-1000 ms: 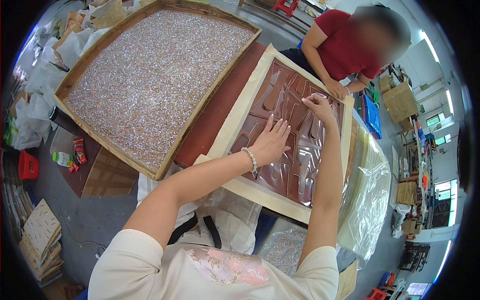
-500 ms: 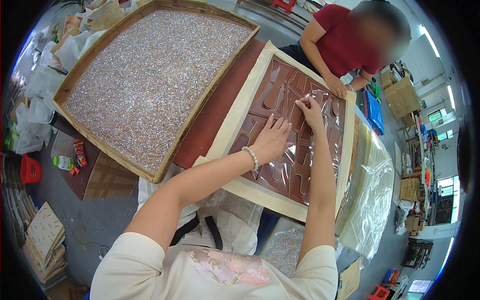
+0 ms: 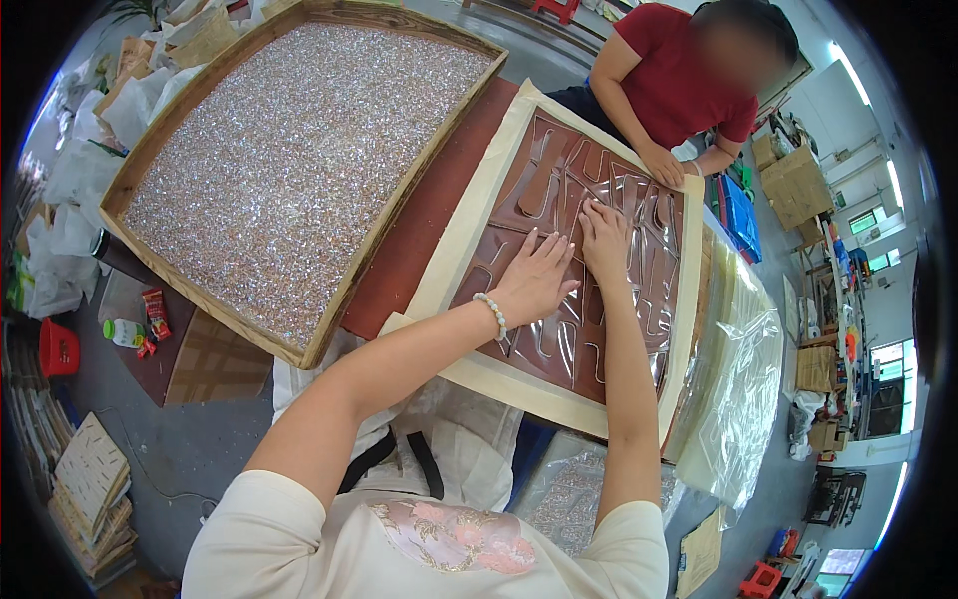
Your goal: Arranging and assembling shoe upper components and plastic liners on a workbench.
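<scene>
A brown panel [image 3: 544,364] with cut outlines of elongated shapes lies before me under a glossy clear film, bordered by a cream sheet [image 3: 439,270]. My left hand [image 3: 536,283] rests on the panel's left middle, fingers stretched out and palm down. Just right of it, my right hand [image 3: 605,240] lies on the film with its fingers extended side by side. Neither hand shows anything in its grasp. A beaded bracelet [image 3: 492,315] circles my left wrist. Parts of the cut shapes are hidden beneath both hands.
A large wooden tray [image 3: 329,344] of glittery flakes stands to the left on a reddish-brown board [image 3: 404,250]. Clear plastic sheets [image 3: 733,369] are stacked at right. Across the panel, a person in red [image 3: 654,60] keeps hands at its far corner. Left, a bottle [image 3: 124,332] stands on a box.
My right hand has gone from a raised fingertip pinch to lying flat on the film, slightly left of before. My left hand stays spread in nearly the same place.
</scene>
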The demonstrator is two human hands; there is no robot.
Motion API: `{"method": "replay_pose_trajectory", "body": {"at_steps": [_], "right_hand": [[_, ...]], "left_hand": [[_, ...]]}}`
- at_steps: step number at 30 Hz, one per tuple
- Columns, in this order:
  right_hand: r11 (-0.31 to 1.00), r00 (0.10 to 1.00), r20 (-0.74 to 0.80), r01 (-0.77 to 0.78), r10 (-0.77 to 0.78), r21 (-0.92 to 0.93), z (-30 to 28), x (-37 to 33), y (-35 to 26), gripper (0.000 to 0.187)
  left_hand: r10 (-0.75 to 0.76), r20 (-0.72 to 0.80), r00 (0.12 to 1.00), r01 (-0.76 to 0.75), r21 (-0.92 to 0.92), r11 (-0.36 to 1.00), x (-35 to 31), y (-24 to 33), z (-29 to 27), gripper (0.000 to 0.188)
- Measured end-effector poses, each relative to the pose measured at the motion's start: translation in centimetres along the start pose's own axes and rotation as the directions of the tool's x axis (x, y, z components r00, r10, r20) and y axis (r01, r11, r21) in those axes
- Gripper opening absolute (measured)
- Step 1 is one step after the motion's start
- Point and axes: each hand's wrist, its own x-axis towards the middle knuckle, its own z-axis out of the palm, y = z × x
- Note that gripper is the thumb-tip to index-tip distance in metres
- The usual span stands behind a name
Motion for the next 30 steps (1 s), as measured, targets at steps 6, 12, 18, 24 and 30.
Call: {"method": "replay_pose_trajectory", "body": {"at_steps": [6,12,18,24,30], "right_hand": [[0.988,0.986,0.075,-0.152,0.149,0.036,-1.0,4.8,-1.8,0.022],[0.898,0.878,0.275,-0.43,0.391,0.098,3.1,8.8,0.6,0.036],[0.867,0.822,0.381,-0.49,0.423,0.094,3.4,10.2,-1.0,0.04],[0.719,0.757,0.474,-0.621,0.448,0.312,4.8,10.1,1.8,0.042],[0.761,0.741,0.497,-0.611,0.451,0.221,4.8,10.4,0.1,0.045]], "left_hand": [[0.004,0.065,0.998,0.001,-0.07,0.998,-0.1,-1.4,-1.6,0.055],[0.03,0.04,0.999,-0.027,-0.073,0.997,-0.2,-0.2,-1.8,0.058],[0.04,0.059,0.997,-0.038,-0.036,0.999,-0.8,-1.0,-2.2,0.062],[0.054,-0.02,0.998,-0.055,-0.061,0.997,-0.7,-1.1,-2.1,0.063],[0.051,-0.052,0.997,-0.056,-0.095,0.994,-1.3,-1.5,-1.6,0.064]]}}
